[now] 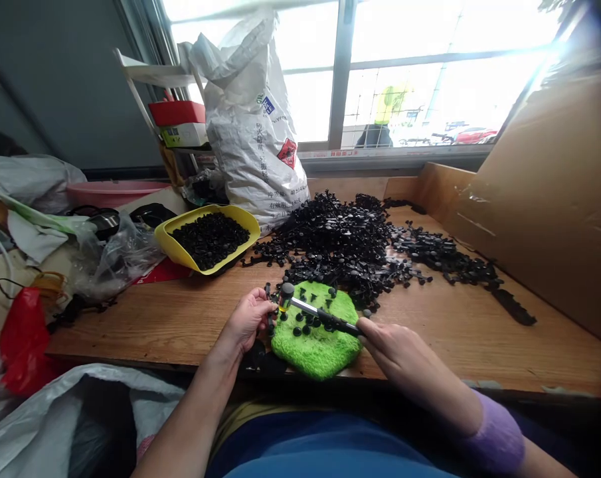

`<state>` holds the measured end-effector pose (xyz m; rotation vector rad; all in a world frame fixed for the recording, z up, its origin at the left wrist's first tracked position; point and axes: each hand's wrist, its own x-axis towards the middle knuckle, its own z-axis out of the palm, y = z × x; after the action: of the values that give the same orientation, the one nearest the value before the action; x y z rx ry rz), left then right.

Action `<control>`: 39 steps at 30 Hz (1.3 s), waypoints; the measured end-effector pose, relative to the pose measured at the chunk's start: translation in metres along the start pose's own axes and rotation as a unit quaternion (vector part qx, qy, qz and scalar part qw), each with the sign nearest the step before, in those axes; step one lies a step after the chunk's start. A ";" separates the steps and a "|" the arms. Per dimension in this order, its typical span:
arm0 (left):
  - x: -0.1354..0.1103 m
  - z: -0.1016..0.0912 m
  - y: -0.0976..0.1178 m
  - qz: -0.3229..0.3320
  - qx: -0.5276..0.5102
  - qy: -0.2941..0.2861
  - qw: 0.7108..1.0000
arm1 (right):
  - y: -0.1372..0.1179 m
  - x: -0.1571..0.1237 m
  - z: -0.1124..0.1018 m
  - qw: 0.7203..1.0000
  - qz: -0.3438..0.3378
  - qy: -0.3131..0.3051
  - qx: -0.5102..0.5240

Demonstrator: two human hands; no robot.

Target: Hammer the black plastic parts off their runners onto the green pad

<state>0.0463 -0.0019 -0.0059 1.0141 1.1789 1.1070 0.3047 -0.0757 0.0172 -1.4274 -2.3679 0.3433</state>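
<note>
My right hand (400, 352) grips the black handle of a small mallet (304, 306), which has a metal shaft, a dark round face and a yellow end. The mallet's head is over the left edge of a fuzzy green pad (320, 358), close to my left fingers. Thumb and fingers of my left hand (246, 317) are pinched on a black plastic strip with round knobs (270, 326), partly hidden by the fingers. Several small black round-headed pieces (298, 331) lie loose on the pad.
Behind the pad is a big pile of black knobbed strips (340, 232), spreading right. A yellow scoop-shaped tray (178, 263) holds small black pieces. A white printed sack (250, 146) stands behind it. Cardboard (544, 199) walls the right side; plastic bags (115, 259) lie left.
</note>
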 end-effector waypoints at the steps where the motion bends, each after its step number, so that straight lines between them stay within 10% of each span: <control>1: 0.000 0.000 0.000 -0.001 0.000 -0.001 1.000 | 0.000 0.000 0.000 1.000 -0.003 0.009 0.013; 14: 0.003 -0.004 -0.004 0.007 0.006 0.004 1.000 | -0.007 0.002 -0.001 0.999 0.027 -0.026 -0.027; 23: -0.028 -0.009 -0.004 -0.027 -0.107 -0.006 0.994 | 0.013 -0.026 -0.010 0.977 0.065 0.012 0.202; 39: -0.037 0.019 -0.003 -0.073 -0.031 -0.016 0.997 | 0.028 -0.046 0.011 0.984 0.109 0.007 0.141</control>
<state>0.0641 -0.0396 0.0001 0.8811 1.1676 1.0028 0.3424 -0.1042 -0.0117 -1.5437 -2.0544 0.6950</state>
